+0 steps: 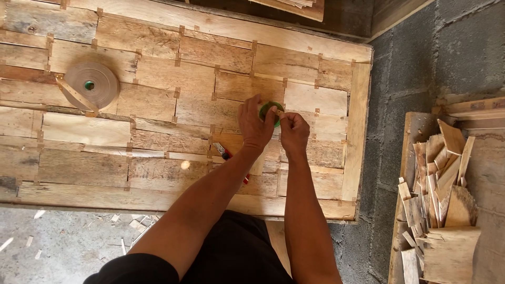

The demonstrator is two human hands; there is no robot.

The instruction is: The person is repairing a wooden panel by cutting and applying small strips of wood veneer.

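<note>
Left hand [254,126] closing its grip around a small green tape roll [268,111] above the veneer-covered bench [158,131], right hand [293,131] pinching the tape's loose end just beside it, large brown tape roll [90,84] lying far left, red-handled cutter [225,153] sitting under the left wrist.

A wide desk [326,47] is seen from above, its top covered by pale veneer sheets [173,79] laid edge to edge and joined by small brown strips. The wood is lit by soft daylight, and a small bright spot is seen on one sheet. To the right, a wall of grey blocks [415,58] is shown, rough and dull. Against it, a low wooden board [415,131] is set, and a heap of veneer offcuts [439,194] is piled on it. Below the desk, a grey concrete floor [63,247] is strewn with wood chips [126,223].
</note>
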